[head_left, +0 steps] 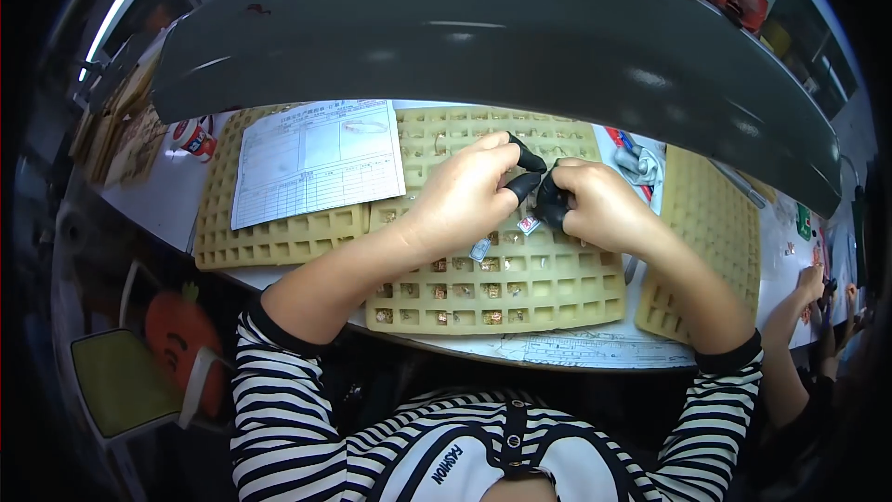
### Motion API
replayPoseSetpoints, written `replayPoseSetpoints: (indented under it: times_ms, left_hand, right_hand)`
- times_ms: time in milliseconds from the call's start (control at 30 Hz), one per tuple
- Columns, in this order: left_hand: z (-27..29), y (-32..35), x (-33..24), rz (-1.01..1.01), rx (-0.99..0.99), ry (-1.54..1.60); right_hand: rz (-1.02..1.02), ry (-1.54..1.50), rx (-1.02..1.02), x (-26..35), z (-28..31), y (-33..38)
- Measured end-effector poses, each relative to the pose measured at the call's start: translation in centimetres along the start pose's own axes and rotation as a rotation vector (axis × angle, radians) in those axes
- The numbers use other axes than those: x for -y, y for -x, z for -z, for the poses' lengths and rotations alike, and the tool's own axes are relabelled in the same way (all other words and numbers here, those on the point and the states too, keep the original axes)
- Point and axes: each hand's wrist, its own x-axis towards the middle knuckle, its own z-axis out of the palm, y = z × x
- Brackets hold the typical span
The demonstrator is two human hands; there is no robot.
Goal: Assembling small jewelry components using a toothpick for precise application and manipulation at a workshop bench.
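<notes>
My left hand [465, 191] and my right hand [597, 206] meet above a yellow tray [578, 290] of small square compartments. Black finger covers sit on the fingertips of both. Each hand is closed in a pinch, the fingertips almost touching. Whatever they hold is too small and too covered to make out. Just below the fingers, a small white tag with red print [529, 225] shows. A pale blue tag [479, 249] lies a little lower and to the left. Small gold-coloured pieces [439, 293] fill several compartments in the tray's near rows.
A printed form [318, 163] covers part of another yellow tray [216, 214] at left, beside a red-and-white container [193, 141]. A further tray [711, 223] stands at right, near a grey cloth [639, 165]. A dark lamp hood [483, 42] spans overhead. Another person's hand [811, 284] is far right.
</notes>
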Motion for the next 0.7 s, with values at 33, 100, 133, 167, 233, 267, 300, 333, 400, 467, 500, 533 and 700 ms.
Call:
replayPoseSetpoints:
  times_ms: [33, 100, 133, 167, 233, 267, 300, 333, 400, 467, 500, 533, 700]
  left_hand:
    - [-0.2, 0.2, 0.2, 0.006, -0.018, 0.042]
    - [-0.1, 0.6, 0.1, 0.018, -0.001, 0.058]
    - [-0.1, 0.7, 0.0, 0.014, 0.013, 0.123]
    - [0.0, 0.9, -0.5, 0.174, 0.107, 0.232]
    - [0.0, 1.2, -1.2, 0.27, 0.221, 0.59]
    - [0.5, 1.3, -2.3, 0.377, 0.3, 0.703]
    - [-0.2, 1.4, -1.9, 0.379, 0.326, 0.811]
    - [0.1, 1.4, -2.0, 0.426, 0.39, 0.757]
    - [-0.1, 1.5, -2.1, 0.442, 0.422, 0.758]
    - [-0.1, 1.3, -2.3, 0.482, 0.466, 0.707]
    - [-0.2, 1.3, -2.1, 0.505, 0.473, 0.759]
    - [-0.2, 1.5, -2.0, 0.504, 0.484, 0.774]
    - [-0.2, 1.3, -2.5, 0.532, 0.512, 0.752]
  right_hand:
    - [-0.064, -0.126, -0.008, 0.3, 0.6, 0.3]
    - [-0.111, -0.36, -0.038, 0.4, 1.0, 0.8]
    - [-0.138, -0.407, -0.047, 0.4, 1.3, 1.3]
    - [-0.165, -0.454, -0.056, 0.3, 1.6, 1.7]
    - [-0.06, -0.593, -0.111, -0.4, 1.1, 2.2]
    - [-0.05, -0.652, -0.152, -0.4, 0.8, 2.5]
    - [-0.061, -0.718, -0.133, 0.0, 0.9, 2.8]
    - [-0.034, -0.748, -0.143, -0.1, 0.6, 3.0]
    - [0.007, -0.804, -0.13, -0.6, 0.0, 3.3]
    - [-0.041, -0.813, -0.147, -0.7, -0.4, 3.8]
    - [-0.054, -0.792, -0.129, -0.5, -0.1, 3.8]
    - [-0.055, -0.797, -0.147, -0.7, -0.3, 3.7]
    - [-0.027, -0.731, -0.233, -1.1, -0.5, 3.9]
